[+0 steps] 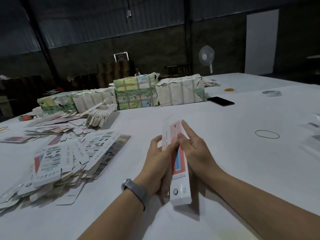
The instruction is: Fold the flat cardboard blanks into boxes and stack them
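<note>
Cardboard box [179, 163], long and narrow, sits half formed between both hands above the white bench [225, 170], its near end squared and its far end flatter. The left hand [160, 163] curls around the left wall, thumb on the printed face; the right hand [194, 148] lies against the right side with fingers mostly straight. Squeezing evenly along the creases should pop the tube square before tucking the end flaps. Flat blanks [57, 163] wait in a loose heap at left.
</note>
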`<state>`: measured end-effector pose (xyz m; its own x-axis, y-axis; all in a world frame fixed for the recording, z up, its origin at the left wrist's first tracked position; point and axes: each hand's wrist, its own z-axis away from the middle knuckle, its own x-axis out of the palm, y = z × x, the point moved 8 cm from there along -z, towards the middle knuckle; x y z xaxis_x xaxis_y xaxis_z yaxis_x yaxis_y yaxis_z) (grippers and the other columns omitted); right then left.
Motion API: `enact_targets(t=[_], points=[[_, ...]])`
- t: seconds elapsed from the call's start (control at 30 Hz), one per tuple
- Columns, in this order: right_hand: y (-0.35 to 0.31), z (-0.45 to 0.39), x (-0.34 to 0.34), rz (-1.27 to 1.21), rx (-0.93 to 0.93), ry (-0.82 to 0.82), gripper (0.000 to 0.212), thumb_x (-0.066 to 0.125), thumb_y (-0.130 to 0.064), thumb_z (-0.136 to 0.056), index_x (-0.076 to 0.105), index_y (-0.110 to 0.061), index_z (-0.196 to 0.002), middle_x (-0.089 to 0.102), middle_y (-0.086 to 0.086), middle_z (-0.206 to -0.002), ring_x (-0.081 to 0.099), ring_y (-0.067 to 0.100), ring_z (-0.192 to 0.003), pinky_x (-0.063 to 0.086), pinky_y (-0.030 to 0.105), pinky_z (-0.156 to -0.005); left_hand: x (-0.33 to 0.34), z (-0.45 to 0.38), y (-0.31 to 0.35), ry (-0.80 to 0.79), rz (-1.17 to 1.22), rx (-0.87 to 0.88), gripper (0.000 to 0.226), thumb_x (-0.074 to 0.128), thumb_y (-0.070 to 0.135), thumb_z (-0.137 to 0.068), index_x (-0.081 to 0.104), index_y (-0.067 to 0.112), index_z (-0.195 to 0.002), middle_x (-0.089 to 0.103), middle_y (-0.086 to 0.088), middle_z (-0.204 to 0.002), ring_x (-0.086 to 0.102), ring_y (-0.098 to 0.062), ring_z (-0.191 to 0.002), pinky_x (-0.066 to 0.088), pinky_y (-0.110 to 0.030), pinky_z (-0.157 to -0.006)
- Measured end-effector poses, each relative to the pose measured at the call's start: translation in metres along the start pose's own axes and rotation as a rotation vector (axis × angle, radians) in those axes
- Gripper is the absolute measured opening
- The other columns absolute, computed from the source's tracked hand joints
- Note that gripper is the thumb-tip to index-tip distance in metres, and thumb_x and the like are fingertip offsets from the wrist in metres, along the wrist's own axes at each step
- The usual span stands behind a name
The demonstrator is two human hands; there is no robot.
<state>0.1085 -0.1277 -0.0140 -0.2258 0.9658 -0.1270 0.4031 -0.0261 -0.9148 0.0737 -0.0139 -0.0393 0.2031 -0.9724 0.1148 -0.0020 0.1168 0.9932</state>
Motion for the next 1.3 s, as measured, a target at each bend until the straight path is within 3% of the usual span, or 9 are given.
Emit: enact_targets(t=[0.13, 0.33, 0.6, 0.83, 0.93, 1.1, 1.3], points=[[0.001, 0.001, 0.006, -0.028, 0.046, -0.060, 0.047, 0.044, -0.034, -0.105, 0.036, -0.037, -0.151, 0.056, -0.005, -0.142, 0.070, 0.018, -0.101, 0.061, 0.029, -0.081, -0.002, 0.003, -0.003, -0.004, 0.102, -0.090, 0.036, 0.068, 0.038, -0.092, 0.056, 0.017, -0.118, 0.078, -0.007, -0.085, 0.076, -0.024, -0.065, 0.058, -0.029, -0.054], [0.004, 0.004, 0.009, -0.073, 0.039, -0.106, 0.046, 0.042, -0.034, -0.105, 0.033, -0.045, -0.148, 0.061, -0.017, -0.123, 0.071, 0.005, -0.093, 0.057, 0.017, -0.069, 0.004, 0.005, -0.001, -0.037, 0.062, -0.048, 0.040, 0.066, 0.043, -0.092, 0.053, 0.022, -0.124, 0.078, -0.007, -0.089, 0.076, -0.024, -0.070, 0.059, -0.028, -0.058], [0.007, 0.006, 0.013, -0.142, 0.082, -0.159, 0.053, 0.042, -0.056, -0.087, 0.016, -0.069, -0.131, 0.049, -0.044, -0.111, 0.068, 0.008, -0.103, 0.058, 0.021, -0.080, 0.006, 0.004, -0.004, -0.034, 0.045, -0.016, 0.036, 0.064, 0.043, -0.096, 0.047, 0.022, -0.120, 0.074, -0.010, -0.093, 0.076, -0.022, -0.070, 0.059, -0.028, -0.057], [0.003, 0.008, 0.019, -0.169, 0.070, -0.233, 0.065, 0.042, -0.056, -0.087, 0.006, -0.063, -0.141, 0.051, -0.034, -0.123, 0.068, 0.006, -0.105, 0.059, 0.025, -0.084, 0.004, 0.002, -0.003, -0.027, -0.032, 0.028, 0.034, 0.057, 0.049, -0.099, 0.046, 0.021, -0.116, 0.073, 0.004, -0.066, 0.075, -0.016, -0.062, 0.055, -0.021, -0.051], [0.003, 0.007, 0.016, -0.165, 0.049, -0.198, 0.061, 0.044, -0.056, -0.086, 0.017, -0.062, -0.140, 0.057, -0.029, -0.125, 0.069, 0.009, -0.105, 0.058, 0.031, -0.090, 0.004, 0.000, -0.004, -0.013, -0.084, 0.045, 0.029, 0.050, 0.052, -0.101, 0.048, 0.027, -0.114, 0.074, 0.004, -0.072, 0.076, -0.017, -0.069, 0.056, -0.021, -0.055], [0.005, 0.004, 0.010, -0.193, 0.075, -0.131, 0.038, 0.050, -0.054, -0.088, 0.040, -0.065, -0.123, 0.071, -0.022, -0.107, 0.074, 0.011, -0.090, 0.058, 0.022, -0.068, 0.004, 0.000, 0.002, -0.019, -0.131, 0.134, 0.020, 0.047, 0.061, -0.096, 0.051, 0.045, -0.106, 0.074, 0.003, -0.084, 0.077, -0.017, -0.080, 0.059, -0.023, -0.065], [0.012, 0.002, 0.005, -0.215, 0.101, -0.070, 0.031, 0.055, -0.037, -0.100, 0.045, -0.054, -0.124, 0.077, -0.008, -0.094, 0.076, 0.021, -0.079, 0.059, 0.025, -0.063, 0.007, -0.002, 0.001, -0.064, -0.135, 0.138, 0.016, 0.042, 0.051, -0.104, 0.051, 0.042, -0.114, 0.074, -0.007, -0.095, 0.077, -0.021, -0.080, 0.060, -0.027, -0.068]])
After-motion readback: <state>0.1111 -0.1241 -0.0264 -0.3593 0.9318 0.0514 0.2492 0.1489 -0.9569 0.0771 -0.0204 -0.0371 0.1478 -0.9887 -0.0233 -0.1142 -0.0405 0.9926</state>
